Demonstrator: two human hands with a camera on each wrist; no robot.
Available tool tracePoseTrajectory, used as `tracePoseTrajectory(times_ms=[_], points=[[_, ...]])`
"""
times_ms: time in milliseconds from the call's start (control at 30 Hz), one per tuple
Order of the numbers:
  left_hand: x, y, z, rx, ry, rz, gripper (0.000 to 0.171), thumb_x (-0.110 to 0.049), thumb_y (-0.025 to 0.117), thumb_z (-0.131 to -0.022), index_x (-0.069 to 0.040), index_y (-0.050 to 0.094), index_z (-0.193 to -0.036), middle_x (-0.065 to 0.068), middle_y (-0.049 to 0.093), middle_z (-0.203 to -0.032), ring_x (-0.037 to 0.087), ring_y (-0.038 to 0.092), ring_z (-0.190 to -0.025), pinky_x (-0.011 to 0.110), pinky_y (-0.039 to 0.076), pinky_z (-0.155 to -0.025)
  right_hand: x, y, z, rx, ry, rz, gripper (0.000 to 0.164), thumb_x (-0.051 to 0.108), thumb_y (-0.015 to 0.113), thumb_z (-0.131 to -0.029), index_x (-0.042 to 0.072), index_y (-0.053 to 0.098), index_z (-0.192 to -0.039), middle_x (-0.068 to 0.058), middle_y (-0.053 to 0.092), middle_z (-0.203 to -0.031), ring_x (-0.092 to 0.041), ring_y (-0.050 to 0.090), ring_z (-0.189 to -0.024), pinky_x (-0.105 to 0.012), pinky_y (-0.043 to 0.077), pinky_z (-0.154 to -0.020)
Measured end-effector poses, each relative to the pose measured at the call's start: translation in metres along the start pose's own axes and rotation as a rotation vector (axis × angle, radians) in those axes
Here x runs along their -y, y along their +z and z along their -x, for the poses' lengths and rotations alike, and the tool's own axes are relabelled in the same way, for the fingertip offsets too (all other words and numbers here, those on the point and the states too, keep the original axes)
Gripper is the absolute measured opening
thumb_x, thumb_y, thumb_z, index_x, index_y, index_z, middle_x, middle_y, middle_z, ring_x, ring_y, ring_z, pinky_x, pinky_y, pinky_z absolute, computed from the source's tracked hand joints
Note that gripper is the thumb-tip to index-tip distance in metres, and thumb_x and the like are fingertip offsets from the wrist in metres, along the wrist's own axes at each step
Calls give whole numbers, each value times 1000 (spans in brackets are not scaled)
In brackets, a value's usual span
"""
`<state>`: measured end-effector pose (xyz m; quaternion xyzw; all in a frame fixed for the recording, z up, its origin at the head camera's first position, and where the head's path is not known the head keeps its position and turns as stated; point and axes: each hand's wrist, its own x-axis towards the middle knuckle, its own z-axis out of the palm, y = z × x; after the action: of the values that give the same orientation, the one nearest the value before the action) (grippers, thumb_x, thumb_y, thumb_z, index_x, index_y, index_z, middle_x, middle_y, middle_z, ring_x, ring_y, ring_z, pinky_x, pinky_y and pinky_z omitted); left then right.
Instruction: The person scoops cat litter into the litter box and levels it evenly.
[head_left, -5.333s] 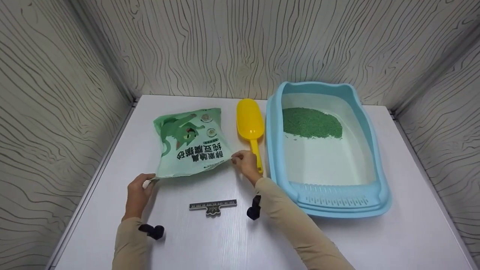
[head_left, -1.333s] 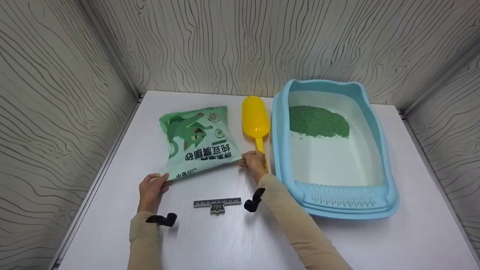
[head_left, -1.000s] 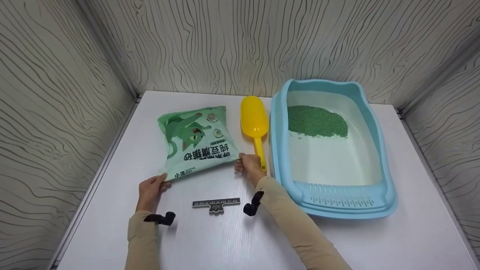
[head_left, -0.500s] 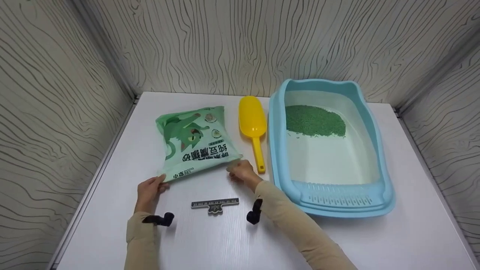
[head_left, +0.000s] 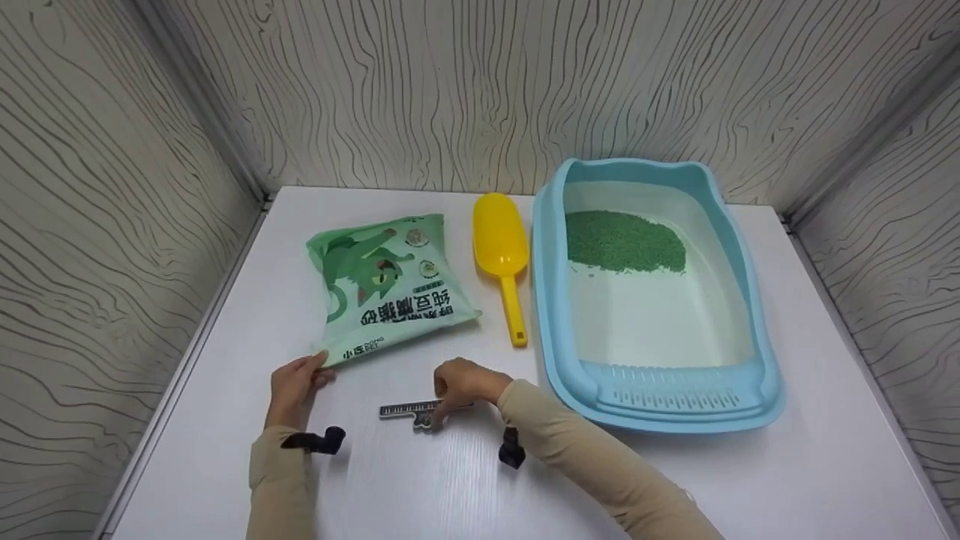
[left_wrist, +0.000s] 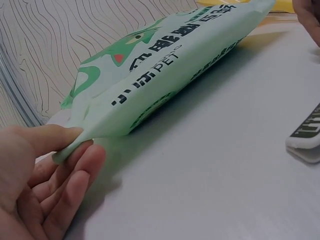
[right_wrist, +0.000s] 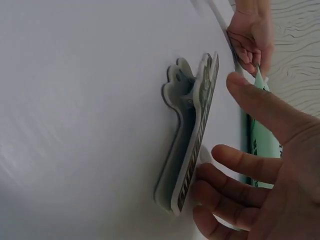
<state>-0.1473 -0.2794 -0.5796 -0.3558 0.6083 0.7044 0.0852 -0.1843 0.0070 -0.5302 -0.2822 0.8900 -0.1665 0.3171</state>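
My left hand point(head_left: 294, 382) pinches the near left corner of a green cat litter bag point(head_left: 386, 330) that lies flat; the left wrist view shows the thumb on top and fingers beneath the folded edge. The bag's near right corner is free. My right hand point(head_left: 466, 381) is over a piano-keyboard-patterned clip point(head_left: 401, 410) on the table, hiding its right part in the head view. In the right wrist view, the fingers point(right_wrist: 235, 162) are loosely bent beside the clip point(right_wrist: 192, 159), thumb spread apart, with nothing held between them.
A yellow scoop point(head_left: 501, 236) lies between the bag and a light blue litter box point(head_left: 553, 300). Green litter pellets point(head_left: 626, 241) are heaped at the box's far left. Patterned walls point(head_left: 480, 90) enclose the white table point(head_left: 390, 487) on the back and sides.
My right hand has let go of the bag's right corner and moved down and left to the clip. My left hand keeps its pinch on the left corner.
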Motion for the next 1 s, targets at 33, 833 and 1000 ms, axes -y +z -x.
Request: tracePoseTrajectory(times_ms=[33,833,1000], points=[[0,0,0,-2,3,-1,34,-30,65,-91,-4,59,-113,-9,67,-68,5,61,-69,17,48,-73,2,2,1,9,-9,40,43,35,86,-69,7,69,-98,-5,70,-95,-10,53,-77,-23,50,-75],[-1,-1,1,-8,5,16,33,-28,67,-90,-4,60,-112,-8,66,-68,5,61,-68,17,48,-70,-15,7,-7,-424,-50,341,9,8,68,-80,10,74,-86,-8,63,-83,-21,56,-75,-31,41,-59],[0,0,0,-9,18,-2,32,-27,65,-91,-3,60,-111,-8,66,-67,5,61,-68,17,48,-70,-19,12,-8,-579,-25,331,8,6,65,-82,8,72,-85,-9,62,-82,-22,56,-73,-30,39,-57]])
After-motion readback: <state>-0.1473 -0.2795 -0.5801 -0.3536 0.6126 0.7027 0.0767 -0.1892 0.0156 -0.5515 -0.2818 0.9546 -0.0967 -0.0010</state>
